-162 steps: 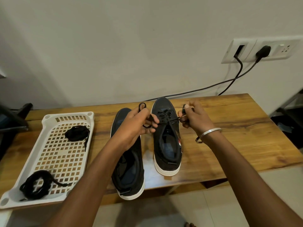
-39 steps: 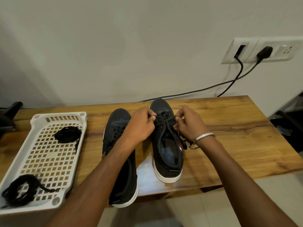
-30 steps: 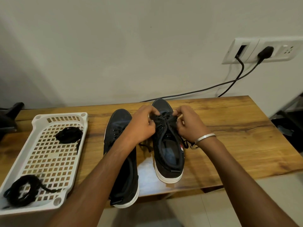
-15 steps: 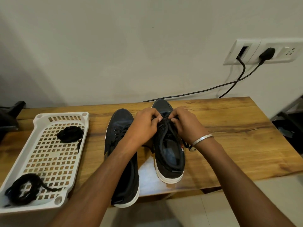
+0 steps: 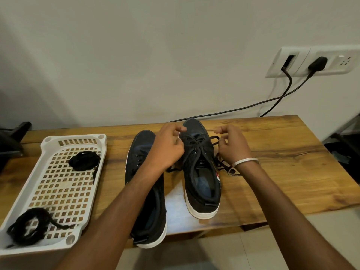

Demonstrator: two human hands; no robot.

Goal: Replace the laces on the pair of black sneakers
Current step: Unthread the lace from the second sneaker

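Two black sneakers with white soles stand on the wooden table, toes to the wall. The right sneaker carries a black lace through its eyelets, and loose ends trail on both sides. My left hand pinches the lace at the shoe's left edge with curled fingers. Just right of the shoe, my right hand pinches a lace loop. My left forearm hides part of the left sneaker.
A white perforated tray lies at the left with two bundles of black lace. Two black cables run from a wall socket down behind the table. A dark object stands at the far left.
My hands were close together over the shoe's lacing half a second ago. They have moved apart to either side, drawing the lace outward.
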